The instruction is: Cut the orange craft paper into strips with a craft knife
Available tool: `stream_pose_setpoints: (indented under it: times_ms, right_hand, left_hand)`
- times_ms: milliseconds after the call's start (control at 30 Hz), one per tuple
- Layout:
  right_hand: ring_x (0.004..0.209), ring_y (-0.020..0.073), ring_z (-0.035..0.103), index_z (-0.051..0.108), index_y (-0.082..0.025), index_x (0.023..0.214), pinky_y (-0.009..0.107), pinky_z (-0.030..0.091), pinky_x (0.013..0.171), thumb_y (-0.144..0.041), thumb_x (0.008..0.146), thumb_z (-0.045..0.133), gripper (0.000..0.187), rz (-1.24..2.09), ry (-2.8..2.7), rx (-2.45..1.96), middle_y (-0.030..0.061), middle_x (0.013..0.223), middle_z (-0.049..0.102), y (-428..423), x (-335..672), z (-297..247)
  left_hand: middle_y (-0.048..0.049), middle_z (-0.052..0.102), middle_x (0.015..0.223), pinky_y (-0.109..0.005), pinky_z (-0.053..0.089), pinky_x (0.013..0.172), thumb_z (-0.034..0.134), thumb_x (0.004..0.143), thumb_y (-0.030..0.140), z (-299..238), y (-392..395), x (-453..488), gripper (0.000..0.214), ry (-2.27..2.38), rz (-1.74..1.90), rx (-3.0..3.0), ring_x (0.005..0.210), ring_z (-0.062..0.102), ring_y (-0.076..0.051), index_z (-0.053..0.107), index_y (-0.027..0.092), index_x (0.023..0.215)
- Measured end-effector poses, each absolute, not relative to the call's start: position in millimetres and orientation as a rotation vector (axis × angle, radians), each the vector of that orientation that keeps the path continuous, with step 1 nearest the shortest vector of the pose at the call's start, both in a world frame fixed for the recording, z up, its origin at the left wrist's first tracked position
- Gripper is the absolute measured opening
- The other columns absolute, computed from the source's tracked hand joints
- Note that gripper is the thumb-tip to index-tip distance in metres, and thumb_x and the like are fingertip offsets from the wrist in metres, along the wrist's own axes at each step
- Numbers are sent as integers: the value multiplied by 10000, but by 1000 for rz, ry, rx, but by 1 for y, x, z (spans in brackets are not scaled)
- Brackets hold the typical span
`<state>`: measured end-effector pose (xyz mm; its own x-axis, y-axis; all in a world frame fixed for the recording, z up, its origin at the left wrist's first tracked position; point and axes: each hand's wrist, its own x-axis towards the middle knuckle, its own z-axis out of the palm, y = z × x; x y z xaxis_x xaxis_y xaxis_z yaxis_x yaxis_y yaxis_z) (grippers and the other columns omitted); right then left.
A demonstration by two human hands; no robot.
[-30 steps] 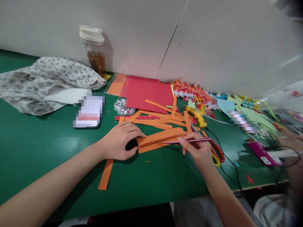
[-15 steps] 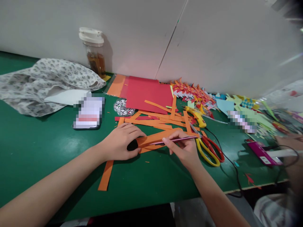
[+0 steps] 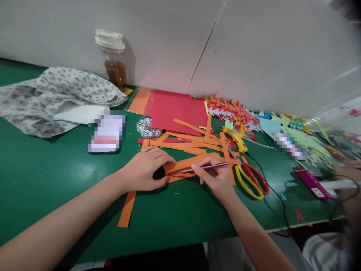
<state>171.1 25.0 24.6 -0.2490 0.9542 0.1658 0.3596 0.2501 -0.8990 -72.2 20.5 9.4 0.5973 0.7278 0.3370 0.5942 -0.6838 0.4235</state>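
Observation:
My left hand [image 3: 149, 168] is curled at the left end of a folded orange paper strip [image 3: 180, 165], fingertips and thumb on either side of it. A dark patch shows between thumb and fingers; I cannot tell what it is. My right hand [image 3: 216, 175] grips a thin pink pen-like tool [image 3: 210, 166] between thumb and fingers. Its narrow end points left and lies along the folded strip. Another orange strip [image 3: 125, 212] passes beneath my left wrist. Just right of my right hand lie scissors [image 3: 251, 180] with one yellow and one red handle.
Loose orange strips [image 3: 186, 148] and red paper sheets [image 3: 180, 113] lie behind my hands. A yellow glue gun [image 3: 237, 139] trails a cord. To the left are a phone [image 3: 107, 131], a patterned cloth [image 3: 70, 90] and a lidded cup [image 3: 114, 64]. A purple power strip [image 3: 314, 184] lies right, near another person's arm.
My right hand has slid slightly left, and the pink tool with it, along the folded strip. My left hand keeps its hold; the view has shifted a little.

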Motion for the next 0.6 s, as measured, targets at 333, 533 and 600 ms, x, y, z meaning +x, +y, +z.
stream_pose_setpoints:
  times_ms: [333,533,600]
  right_hand:
    - [421,85,462,596,-206,675,245,347,426,-339,808,698,213,1039,-1723,-1174,-45,557,512,24,172,23]
    - [410,81,462,593,-206,677,238,352,409,-333,799,704,209,1037,-1703,-1160,-46,560,513,25,170,22]
    - [414,85,468,591,-206,676,237,356,407,-336,798,704,211,1017,-1711,-1162,-38,563,542,24,170,23]
  left_hand:
    - [-58,661,1103,-407,440,917,565,824,271,8,21,-72,325,1093,713,2562,1041,596,-237,551,182,1136]
    - [-54,667,1091,-403,444,915,583,827,294,9,21,-71,318,1106,731,2555,1043,602,-233,558,180,1122]
    - [-56,671,1081,-400,447,915,585,821,293,9,21,-71,312,1107,735,2552,1036,607,-233,562,179,1111]
